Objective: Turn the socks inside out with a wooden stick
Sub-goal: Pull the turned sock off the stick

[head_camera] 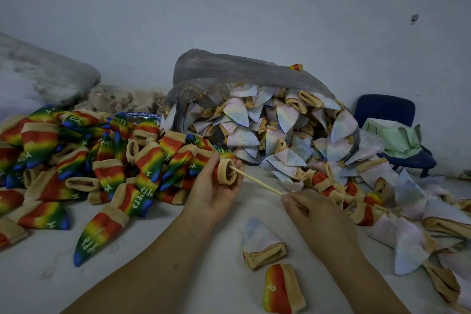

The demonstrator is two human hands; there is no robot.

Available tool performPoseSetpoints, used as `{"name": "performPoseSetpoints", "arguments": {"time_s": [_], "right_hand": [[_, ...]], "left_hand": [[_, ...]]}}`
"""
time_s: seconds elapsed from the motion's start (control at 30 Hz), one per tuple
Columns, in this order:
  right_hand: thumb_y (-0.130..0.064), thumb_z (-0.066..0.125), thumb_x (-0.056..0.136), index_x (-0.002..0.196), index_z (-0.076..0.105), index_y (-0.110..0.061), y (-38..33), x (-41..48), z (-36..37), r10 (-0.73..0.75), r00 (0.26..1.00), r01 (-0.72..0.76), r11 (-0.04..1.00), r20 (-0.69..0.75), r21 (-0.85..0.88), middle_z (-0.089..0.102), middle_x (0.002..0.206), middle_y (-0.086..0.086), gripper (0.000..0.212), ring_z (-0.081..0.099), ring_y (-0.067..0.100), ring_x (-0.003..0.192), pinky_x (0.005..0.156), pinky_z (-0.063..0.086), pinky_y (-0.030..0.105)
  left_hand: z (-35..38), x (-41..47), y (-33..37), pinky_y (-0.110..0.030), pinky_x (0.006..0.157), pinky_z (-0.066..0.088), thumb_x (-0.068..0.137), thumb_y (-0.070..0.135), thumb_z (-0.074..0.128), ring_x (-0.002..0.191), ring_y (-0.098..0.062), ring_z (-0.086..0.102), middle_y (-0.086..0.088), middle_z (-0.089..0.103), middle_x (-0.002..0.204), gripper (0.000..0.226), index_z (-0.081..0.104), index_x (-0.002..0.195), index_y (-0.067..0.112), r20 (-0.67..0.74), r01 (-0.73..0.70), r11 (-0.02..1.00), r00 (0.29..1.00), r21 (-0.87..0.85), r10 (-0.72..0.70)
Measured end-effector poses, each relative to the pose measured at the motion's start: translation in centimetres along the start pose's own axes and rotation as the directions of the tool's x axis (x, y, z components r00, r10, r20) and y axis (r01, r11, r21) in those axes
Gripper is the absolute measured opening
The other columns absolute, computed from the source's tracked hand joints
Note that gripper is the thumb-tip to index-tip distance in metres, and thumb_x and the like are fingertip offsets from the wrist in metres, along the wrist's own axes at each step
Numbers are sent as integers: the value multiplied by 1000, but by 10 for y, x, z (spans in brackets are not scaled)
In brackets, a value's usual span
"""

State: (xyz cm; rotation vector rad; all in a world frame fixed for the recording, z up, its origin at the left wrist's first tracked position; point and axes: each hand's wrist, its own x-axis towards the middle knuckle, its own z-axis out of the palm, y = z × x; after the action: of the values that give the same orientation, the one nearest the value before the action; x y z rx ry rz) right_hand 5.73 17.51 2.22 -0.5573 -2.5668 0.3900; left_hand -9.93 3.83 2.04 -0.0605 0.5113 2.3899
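Observation:
My left hand [212, 186] grips a rainbow sock [225, 169] by its tan cuff, with the cuff opening facing right. A thin wooden stick [260, 182] runs from inside that cuff down to my right hand [313, 214], which is closed around its lower end. To the left lies a heap of bright rainbow socks [102, 160] with their coloured side out. A pile of pale socks [280, 130], showing their faded inner side, spills from a clear plastic bag [229, 69] behind my hands.
One pale sock [262, 245] and one rainbow sock [280, 290] lie on the white surface [158, 216] near my forearms. More pale socks spread along the right. A dark blue chair [390, 115] with green fabric on it stands at the back right by the wall.

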Motion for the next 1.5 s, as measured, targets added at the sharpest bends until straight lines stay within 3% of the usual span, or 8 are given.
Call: {"name": "performPoseSetpoints", "arguments": {"time_s": [0.17,0.37,0.57,0.67,0.77,1.0,1.3,1.5], "right_hand": [[-52,35,96,107,64,-40,-3,0,0,-21,1000,22,989,11,-149,61,98,-9,33,51,9,97,71,49,30],[-54,35,95,103,64,-41,-10,0,1,-43,999,48,974,25,-220,55,92,-12,33,48,6,97,65,41,24],[-53,32,97,94,62,-35,-16,0,5,-100,994,107,969,44,-222,58,89,-12,35,50,6,92,65,39,25],[-51,32,97,81,54,-36,-27,-4,14,-64,997,67,994,35,-90,54,78,-11,31,50,7,79,58,33,24],[-54,33,97,92,61,-39,-29,-5,20,-1,999,0,1000,49,18,58,81,-13,32,49,4,78,60,36,24],[-53,30,96,92,62,-35,-16,0,16,-30,998,32,999,49,-40,59,83,-10,37,52,6,82,62,39,27],[-58,31,94,90,63,-37,-7,2,-1,-150,987,160,961,61,-226,57,83,-12,38,50,4,86,65,44,26],[-54,29,97,73,48,-34,-24,-4,8,-60,991,72,992,116,-100,50,67,-10,36,48,5,66,51,30,23]], "left_hand": [[-2,1,-2,-35,72,61,71,12,74,72,-22,72,-17,71,86,19,75,80,-5,22,6,991,1000,136,-9],[1,-3,-9,-36,73,60,87,3,63,62,-19,67,-9,65,72,20,63,107,7,41,-33,960,999,277,23],[8,-2,-12,-32,71,56,94,8,58,48,-12,54,-2,51,55,3,59,95,11,61,-144,904,990,401,131],[12,-3,-19,-28,65,56,99,9,49,40,-9,36,2,34,48,21,50,79,13,93,-88,963,993,256,66],[12,-2,-21,-27,66,55,101,15,47,38,-8,33,3,30,47,23,52,79,12,123,-53,971,992,234,24],[3,-5,-23,-31,72,57,94,31,62,76,-16,73,-4,68,73,31,66,70,13,54,34,905,997,424,-62],[10,-7,-14,-24,58,45,95,21,60,49,-10,46,2,42,52,39,54,57,18,-23,-45,933,998,358,57],[17,-8,-28,-22,44,43,100,22,50,39,-10,39,3,34,45,60,44,40,20,11,-80,929,997,361,81]]}}
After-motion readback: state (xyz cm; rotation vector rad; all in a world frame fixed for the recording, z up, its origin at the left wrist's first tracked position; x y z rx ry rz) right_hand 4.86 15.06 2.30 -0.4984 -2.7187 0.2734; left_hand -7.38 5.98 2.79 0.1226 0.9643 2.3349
